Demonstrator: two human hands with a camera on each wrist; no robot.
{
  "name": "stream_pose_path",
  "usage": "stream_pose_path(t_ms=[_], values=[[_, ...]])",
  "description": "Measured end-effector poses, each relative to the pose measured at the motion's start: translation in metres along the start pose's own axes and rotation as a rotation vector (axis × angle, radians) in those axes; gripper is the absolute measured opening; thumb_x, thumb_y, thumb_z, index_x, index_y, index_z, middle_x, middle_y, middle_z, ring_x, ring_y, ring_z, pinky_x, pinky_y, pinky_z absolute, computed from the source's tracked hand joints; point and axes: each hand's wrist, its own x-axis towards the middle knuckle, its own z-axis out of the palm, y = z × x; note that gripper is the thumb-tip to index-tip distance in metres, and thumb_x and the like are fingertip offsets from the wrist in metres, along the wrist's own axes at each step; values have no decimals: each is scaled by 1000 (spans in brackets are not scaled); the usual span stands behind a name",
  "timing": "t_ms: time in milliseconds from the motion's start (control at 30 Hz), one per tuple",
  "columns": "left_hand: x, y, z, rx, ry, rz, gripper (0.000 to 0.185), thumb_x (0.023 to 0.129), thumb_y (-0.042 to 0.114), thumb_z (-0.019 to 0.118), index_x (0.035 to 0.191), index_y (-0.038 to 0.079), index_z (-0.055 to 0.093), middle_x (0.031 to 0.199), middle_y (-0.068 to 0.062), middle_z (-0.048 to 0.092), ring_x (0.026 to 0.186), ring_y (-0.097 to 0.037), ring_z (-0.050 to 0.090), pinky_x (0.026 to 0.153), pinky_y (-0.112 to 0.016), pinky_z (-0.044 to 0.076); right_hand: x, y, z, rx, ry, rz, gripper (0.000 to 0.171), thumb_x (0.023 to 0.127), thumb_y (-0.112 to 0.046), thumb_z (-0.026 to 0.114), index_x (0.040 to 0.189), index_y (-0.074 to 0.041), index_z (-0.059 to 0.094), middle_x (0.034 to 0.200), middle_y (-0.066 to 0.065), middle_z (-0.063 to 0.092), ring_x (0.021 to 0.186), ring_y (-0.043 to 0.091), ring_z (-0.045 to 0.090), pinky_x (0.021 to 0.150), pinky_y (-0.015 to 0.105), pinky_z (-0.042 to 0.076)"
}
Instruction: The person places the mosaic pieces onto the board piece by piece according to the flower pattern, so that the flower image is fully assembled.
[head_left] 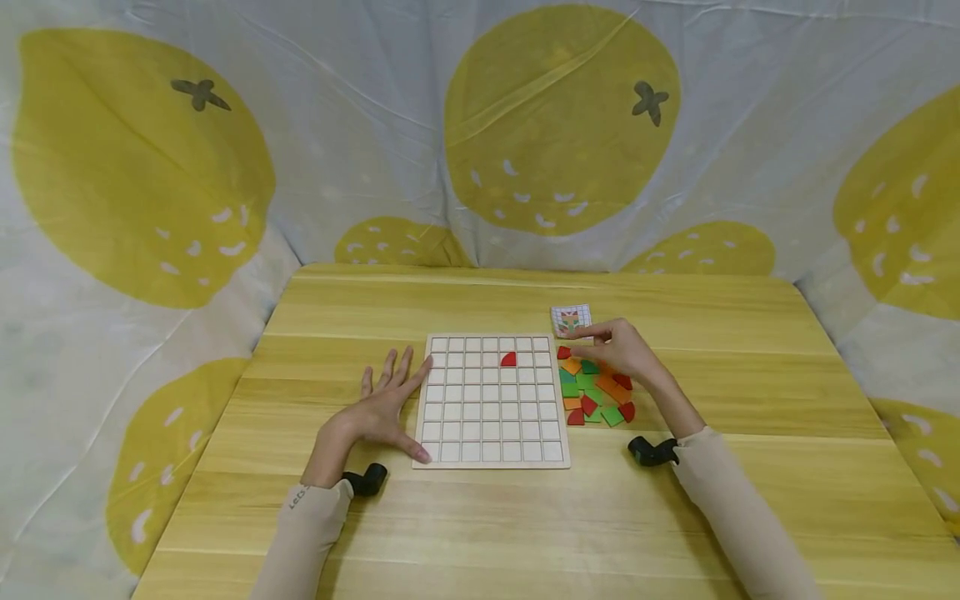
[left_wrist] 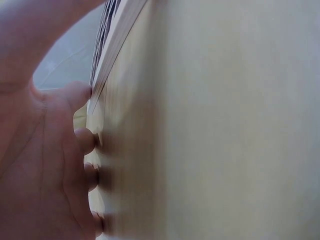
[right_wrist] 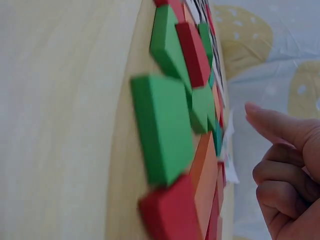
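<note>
A square wooden grid board [head_left: 491, 467] lies on the table with one red quarter-circle tile [head_left: 509, 359] in an upper cell. My left hand [head_left: 378, 412] spreads along the board's left side, thumb near the lower corner and a finger at the upper edge. In the left wrist view, the thumb [left_wrist: 77, 95] meets the board's edge. My right hand [head_left: 618, 346] hovers over the top of a pile of coloured tiles [head_left: 588, 380], close to a small pattern card [head_left: 571, 320]. One digit [right_wrist: 270, 122] points forward, other fingers curl, and no held tile is visible.
The pile of red, green, orange and teal pieces sits right beside the board. Black wrist devices [head_left: 366, 481] [head_left: 651, 451] are worn near both cuffs. A lemon-print cloth [head_left: 360, 125] hangs behind the wooden table [head_left: 300, 533].
</note>
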Motion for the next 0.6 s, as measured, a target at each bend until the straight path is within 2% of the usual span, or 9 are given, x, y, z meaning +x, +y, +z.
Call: stream_pose_path(t_ms=[200,400,600], values=[[0,-1,1,-4,-3,1,150,60,53,97,168,15,0,170,-24,-23,155,-48,-26,116,-76,-20,-11,17,-13,-11,15,37,29,95,-22,77,120,-8,78,57,-6,38,52,9,34,52,23,33],[1,-1,2,4,-8,5,151,59,54,97,168,16,-1,170,-24,-24,155,-48,-27,117,-76,-20,-19,32,-20,-15,31,61,29,95,-20,77,120,-5,78,57,-6,38,53,8,32,51,23,30],[0,-1,1,-2,-3,6,151,60,52,97,168,16,-2,170,-24,-24,155,-48,-27,117,-76,-19,-22,36,-25,-22,54,66,33,95,-21,77,121,-1,76,58,-5,37,54,9,31,51,24,28]])
